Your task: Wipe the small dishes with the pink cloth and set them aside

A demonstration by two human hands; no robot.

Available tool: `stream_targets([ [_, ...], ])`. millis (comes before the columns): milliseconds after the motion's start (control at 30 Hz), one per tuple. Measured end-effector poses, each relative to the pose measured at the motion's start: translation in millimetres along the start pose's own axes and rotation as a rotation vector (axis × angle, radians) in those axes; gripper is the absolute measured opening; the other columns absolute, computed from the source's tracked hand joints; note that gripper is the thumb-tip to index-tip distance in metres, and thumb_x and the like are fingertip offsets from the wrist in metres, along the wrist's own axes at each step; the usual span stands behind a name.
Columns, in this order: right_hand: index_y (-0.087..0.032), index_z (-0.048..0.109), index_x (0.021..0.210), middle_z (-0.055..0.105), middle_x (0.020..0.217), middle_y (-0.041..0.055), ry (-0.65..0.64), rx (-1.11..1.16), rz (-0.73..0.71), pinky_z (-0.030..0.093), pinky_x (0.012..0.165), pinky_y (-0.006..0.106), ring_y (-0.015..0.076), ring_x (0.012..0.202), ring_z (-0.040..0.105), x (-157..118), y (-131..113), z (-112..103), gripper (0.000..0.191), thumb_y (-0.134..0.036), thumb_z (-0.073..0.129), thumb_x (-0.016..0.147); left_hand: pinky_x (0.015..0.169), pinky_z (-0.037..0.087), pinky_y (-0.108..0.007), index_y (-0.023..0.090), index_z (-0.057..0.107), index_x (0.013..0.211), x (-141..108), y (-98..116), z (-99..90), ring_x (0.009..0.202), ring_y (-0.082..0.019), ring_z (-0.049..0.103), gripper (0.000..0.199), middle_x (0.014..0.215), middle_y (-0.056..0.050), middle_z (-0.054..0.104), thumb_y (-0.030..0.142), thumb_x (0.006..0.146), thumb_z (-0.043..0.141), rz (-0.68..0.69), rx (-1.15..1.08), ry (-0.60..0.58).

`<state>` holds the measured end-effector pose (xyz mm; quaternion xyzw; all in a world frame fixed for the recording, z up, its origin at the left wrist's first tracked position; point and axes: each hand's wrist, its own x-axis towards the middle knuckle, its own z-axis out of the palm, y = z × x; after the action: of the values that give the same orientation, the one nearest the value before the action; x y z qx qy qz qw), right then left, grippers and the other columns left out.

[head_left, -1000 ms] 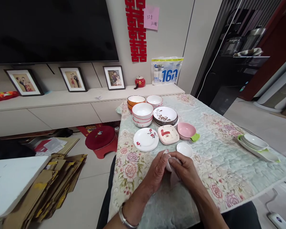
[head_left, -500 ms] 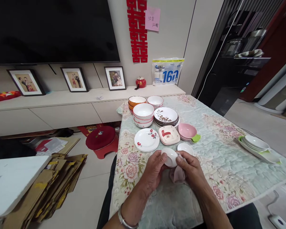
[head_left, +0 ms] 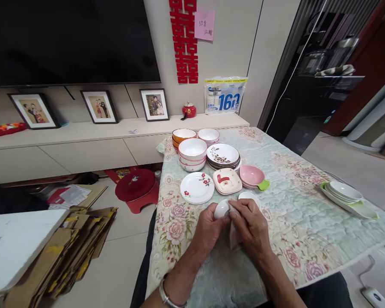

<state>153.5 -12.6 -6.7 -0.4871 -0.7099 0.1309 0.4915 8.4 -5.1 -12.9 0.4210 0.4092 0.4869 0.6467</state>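
Cloth (head_left: 234, 238) hangs from the right hand (head_left: 253, 224), its upper part pinched in the fingers and pressed against the edge of a small white dish (head_left: 222, 208). The left hand (head_left: 208, 227) has a narrow hold on that dish, thumb at the near side, fingers mostly hidden from me. The dish is tilted and looks held up over the flowered tablecloth (head_left: 176, 229); whether the right fingertips touch the china or only fabric, I can't tell.

To my eye the step in hand is wiping the dish around its rim. The next move, I'd judge, calls for a steady left grip and a slight turn, so the cloth can meet another stretch of edge without something so small and slick slipping away.

Just past the right hand, partly covered by it, sits another white dish (head_left: 248, 196). Beyond are the red-flowered plates (head_left: 196, 188), the square dish (head_left: 227, 182) and the pink bowls (head_left: 251, 174), near enough to be knocked by a careless set-down.
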Motion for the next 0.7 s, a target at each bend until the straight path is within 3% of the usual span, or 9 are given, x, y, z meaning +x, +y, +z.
stream_targets([
  [167, -0.021, 0.071, 0.111, 0.061, 0.101, 0.0079, -0.077, 0.019, -0.134, 0.053, 0.076, 0.029, 0.0178, 0.09, 0.063, 0, -8, 2, 0.026, -0.019, 0.05, 0.096, 0.067, 0.042, -0.026, 0.015, 0.065, 0.09, -3, 3, 3.0, 0.075, -0.016, 0.053, 0.016, 0.079, 0.0, 0.064, 0.019, 0.074, 0.065, 0.083, 0.153, -0.027],
  [300, -0.021, 0.068, 0.113, 0.063, 0.095, 0.0065, -0.005, -0.032, -0.029, 0.053, 0.073, 0.03, 0.0185, 0.086, 0.063, 3, 0, 3, 0.023, -0.022, 0.056, 0.093, 0.063, 0.039, -0.025, 0.016, 0.062, 0.083, -3, 1, 2.8, 0.07, -0.014, 0.048, 0.011, 0.073, 0.002, 0.058, 0.019, 0.073, 0.065, 0.074, 0.226, -0.025],
  [467, -0.021, 0.07, 0.102, 0.062, 0.092, 0.0059, 0.088, -0.069, 0.035, 0.053, 0.072, 0.031, 0.0188, 0.084, 0.063, 3, 7, 3, 0.015, -0.025, 0.058, 0.093, 0.057, 0.034, -0.024, 0.017, 0.057, 0.075, -2, -2, 2.1, 0.065, -0.012, 0.042, 0.011, 0.066, 0.005, 0.051, 0.02, 0.07, 0.066, 0.055, 0.271, -0.026],
  [700, -0.022, 0.07, 0.104, 0.067, 0.094, 0.0059, -0.047, -0.062, -0.193, 0.054, 0.072, 0.03, 0.0174, 0.084, 0.065, 1, -12, 8, 0.018, -0.019, 0.055, 0.094, 0.07, 0.041, -0.027, 0.016, 0.064, 0.083, -5, 4, 6.1, 0.078, -0.018, 0.053, 0.016, 0.078, 0.0, 0.062, 0.01, 0.072, 0.055, 0.14, 0.234, -0.017],
])
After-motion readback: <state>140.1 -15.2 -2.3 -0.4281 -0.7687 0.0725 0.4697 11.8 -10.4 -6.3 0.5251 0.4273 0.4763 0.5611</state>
